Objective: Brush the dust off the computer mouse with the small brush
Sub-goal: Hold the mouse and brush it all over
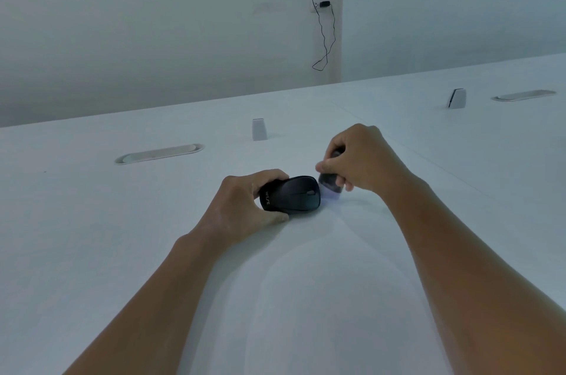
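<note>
Computer mouse (pixel 291 194): black plastic, matt with a soft sheen along the top shell, smooth; pale lettering on its rear edge. Small brush (pixel 329 187): dark body, plastic by the look, bristles pale and blurred. Table (pixel 153 236): white laminate-like top, smooth, low gloss, faint reflections. Cable grommets (pixel 159 154) look like satin grey plastic or metal, cannot tell which. Wall (pixel 153 22): matt painted.

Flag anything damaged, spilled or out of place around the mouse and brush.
Nothing stands out. The left hand grips the black mouse flat on the white table; the right hand holds the small brush at its front end. No spill or visible damage.
</note>
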